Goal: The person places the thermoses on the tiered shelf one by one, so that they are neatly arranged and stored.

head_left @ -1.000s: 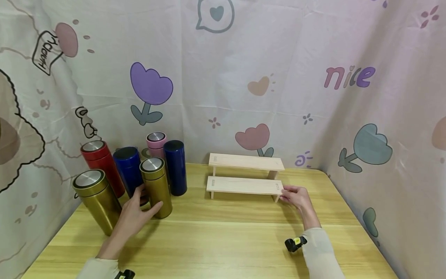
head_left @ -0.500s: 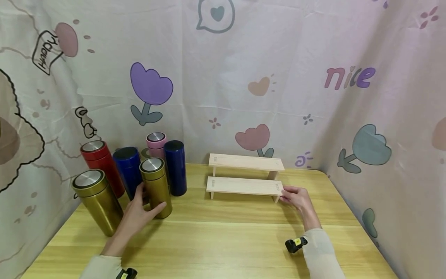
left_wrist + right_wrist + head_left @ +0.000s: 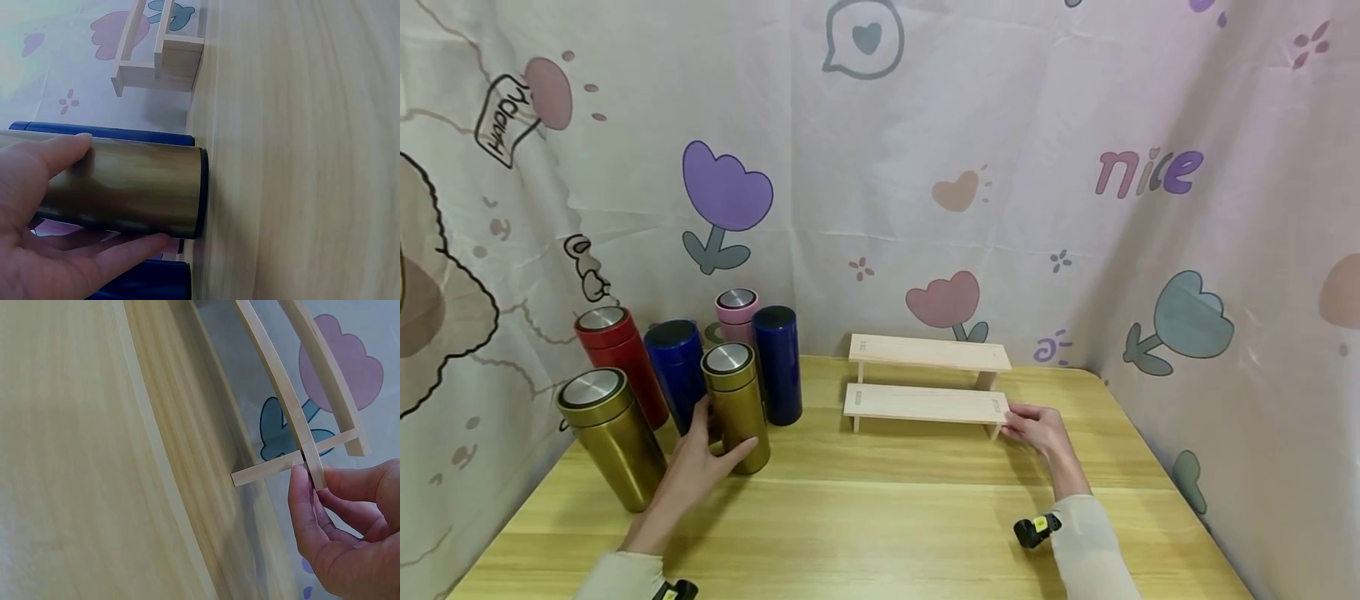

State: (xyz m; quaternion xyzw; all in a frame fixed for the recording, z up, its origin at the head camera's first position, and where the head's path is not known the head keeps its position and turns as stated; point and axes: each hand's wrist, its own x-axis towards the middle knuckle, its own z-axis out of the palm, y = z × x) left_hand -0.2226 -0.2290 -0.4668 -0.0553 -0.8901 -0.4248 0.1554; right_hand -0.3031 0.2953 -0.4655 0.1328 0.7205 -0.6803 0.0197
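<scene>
Nearest the viewpoint, the left forearm [image 3: 647, 529], in a cream sleeve [image 3: 617, 575], extends up from the lower left above the pale wood-grain desk [image 3: 865, 525]. The broad gold metal cylindrical flask [image 3: 613, 442] stands left of it. The left hand [image 3: 691, 473] grips the slim gold metal cylindrical flask [image 3: 736, 408] low on its body, thumb right, fingers opposite. Within the past second the thumb has advanced slightly around this flask, which appears upright on the desk, its position unchanged. This suggests a grip being seated, not a lift.

The right hand [image 3: 1036, 432], unmoved, pinches the right end of the lower board of the two-tier pale wooden rack [image 3: 925, 403], apparently steadying it. Behind the gripped flask stand the slim dark-blue flask [image 3: 778, 367], broad blue flask [image 3: 679, 367], red flask [image 3: 625, 354] and pink flask [image 3: 737, 312].
</scene>
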